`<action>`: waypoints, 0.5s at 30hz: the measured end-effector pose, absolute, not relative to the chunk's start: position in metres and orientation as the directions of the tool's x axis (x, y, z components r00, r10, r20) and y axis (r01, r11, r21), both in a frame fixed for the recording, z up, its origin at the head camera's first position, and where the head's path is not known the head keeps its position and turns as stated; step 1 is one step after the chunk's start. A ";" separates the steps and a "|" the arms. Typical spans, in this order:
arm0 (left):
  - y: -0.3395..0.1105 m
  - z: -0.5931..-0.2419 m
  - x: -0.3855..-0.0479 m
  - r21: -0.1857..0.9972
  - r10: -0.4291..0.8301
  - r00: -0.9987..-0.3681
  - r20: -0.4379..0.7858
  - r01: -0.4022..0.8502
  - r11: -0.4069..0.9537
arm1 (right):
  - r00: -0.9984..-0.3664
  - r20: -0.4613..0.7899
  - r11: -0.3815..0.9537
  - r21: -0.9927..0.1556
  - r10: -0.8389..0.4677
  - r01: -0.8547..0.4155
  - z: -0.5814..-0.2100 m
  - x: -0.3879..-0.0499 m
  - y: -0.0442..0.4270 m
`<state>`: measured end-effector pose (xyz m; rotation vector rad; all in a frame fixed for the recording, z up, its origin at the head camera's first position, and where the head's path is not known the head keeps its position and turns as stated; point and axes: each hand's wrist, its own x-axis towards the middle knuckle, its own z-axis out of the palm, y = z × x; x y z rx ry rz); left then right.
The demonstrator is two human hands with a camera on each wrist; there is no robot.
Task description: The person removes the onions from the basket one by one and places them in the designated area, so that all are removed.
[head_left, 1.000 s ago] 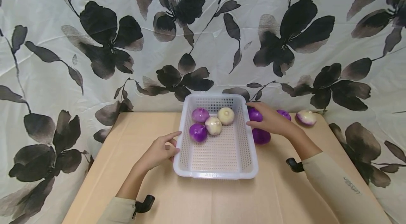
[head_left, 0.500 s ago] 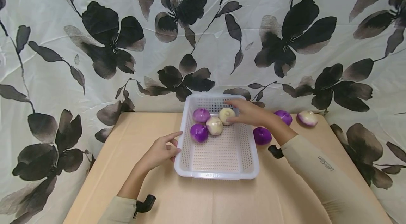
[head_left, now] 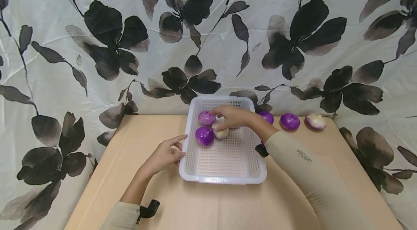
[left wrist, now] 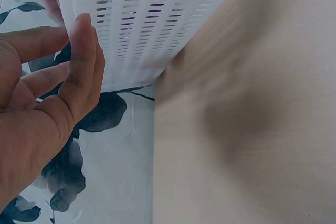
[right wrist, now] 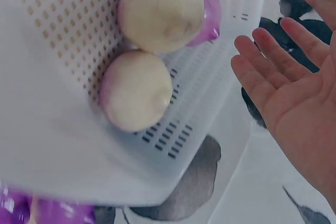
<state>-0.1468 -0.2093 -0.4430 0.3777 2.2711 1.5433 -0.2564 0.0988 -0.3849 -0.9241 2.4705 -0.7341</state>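
A white perforated plastic basket [head_left: 221, 157] holds two purple onions [head_left: 204, 136] and two pale onions [right wrist: 136, 90] towards its far end. My left hand [head_left: 164, 154] grips the basket's left rim; in the left wrist view, the thumb and fingers [left wrist: 83, 40] meet at the lip. Over the onions, my right hand [head_left: 232, 117] reaches in from the right and hides one pale onion in the head view. Its fingers [right wrist: 273, 59] are spread and relaxed in the right wrist view, with a gap between them and the onions, and nothing is held.
Right of the basket, along the table's far edge, lie a purple onion [head_left: 266, 117], another purple onion [head_left: 290, 121] and a white-and-purple onion [head_left: 315, 121]. A further purple one is mostly behind the right forearm. A floral cloth [head_left: 234, 34] hangs behind the wooden table [head_left: 146, 128].
My right hand has left the basket's right rim and swept left across the far part of the basket, over the onions. The left hand stays at the left rim.
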 end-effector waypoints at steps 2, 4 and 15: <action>-0.209 -0.443 -0.147 0.932 0.418 -0.896 -0.151 0.012 0.363 | -0.690 -0.194 0.639 -0.604 -0.697 -0.476 -0.388 -0.258 0.092; -0.210 -0.443 -0.147 0.932 0.419 -0.895 -0.151 0.012 0.363 | -0.683 -0.208 0.632 -0.627 -0.700 -0.456 -0.391 -0.259 0.084; -0.209 -0.441 -0.147 0.930 0.419 -0.895 -0.154 0.012 0.367 | -0.662 -0.300 0.656 -0.648 -0.687 -0.387 -0.417 -0.259 0.055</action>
